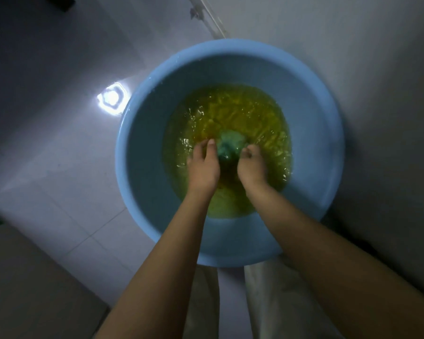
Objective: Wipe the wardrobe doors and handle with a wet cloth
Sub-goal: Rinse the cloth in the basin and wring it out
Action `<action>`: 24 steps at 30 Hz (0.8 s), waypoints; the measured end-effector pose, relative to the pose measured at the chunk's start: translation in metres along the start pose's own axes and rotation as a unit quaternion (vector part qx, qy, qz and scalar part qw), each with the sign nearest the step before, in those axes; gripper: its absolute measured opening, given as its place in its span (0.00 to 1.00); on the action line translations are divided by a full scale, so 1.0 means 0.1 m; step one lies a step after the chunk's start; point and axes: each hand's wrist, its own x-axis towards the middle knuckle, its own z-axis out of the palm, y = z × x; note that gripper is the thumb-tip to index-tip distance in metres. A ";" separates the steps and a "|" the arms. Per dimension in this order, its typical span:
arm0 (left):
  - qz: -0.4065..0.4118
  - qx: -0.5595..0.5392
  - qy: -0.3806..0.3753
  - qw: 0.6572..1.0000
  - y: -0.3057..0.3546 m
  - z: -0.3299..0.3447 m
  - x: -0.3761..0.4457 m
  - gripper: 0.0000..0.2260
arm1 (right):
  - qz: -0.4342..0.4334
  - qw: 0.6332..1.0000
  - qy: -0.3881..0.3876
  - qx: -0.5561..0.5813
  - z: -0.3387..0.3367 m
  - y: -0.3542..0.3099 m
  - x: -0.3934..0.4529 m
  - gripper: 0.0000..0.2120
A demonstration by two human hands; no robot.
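Blue basin [311, 113] on tiled floor [59, 143], part-filled with yellowish water [242, 111]. Both hands dipped in, fingers curled onto bunched teal cloth [228, 143]: left hand [202, 165] gripping at its 8 o'clock side, right hand [251, 165] at its 4 o'clock. Cloth mostly submerged, between and just beyond fingertips, toward 12 o'clock. Probably soaking or rinsing before wringing. Wardrobe doors, handle not identifiable here.

Readable text: none; no letters, numbers or signs show
Round light-blue plastic basin [142, 133]: plain wall; no label legible
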 end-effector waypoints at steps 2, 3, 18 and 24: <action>-0.011 -0.018 -0.020 1.000 0.03 0.00 0.00 0.18 | -0.001 0.996 -0.056 0.065 -0.04 -0.05 -0.25 0.10; -0.015 -0.029 -0.018 0.999 0.05 0.01 0.00 0.16 | -0.014 0.992 -0.059 0.109 -0.08 -0.09 -0.38 0.08; 0.170 -0.017 0.103 0.980 0.10 0.08 -0.25 0.09 | -0.036 0.932 -0.150 0.329 -0.01 -0.32 -0.53 0.14; 0.237 0.008 0.090 0.967 0.03 0.06 -0.24 0.17 | -0.004 0.932 -0.126 0.340 -0.03 -0.28 -0.59 0.18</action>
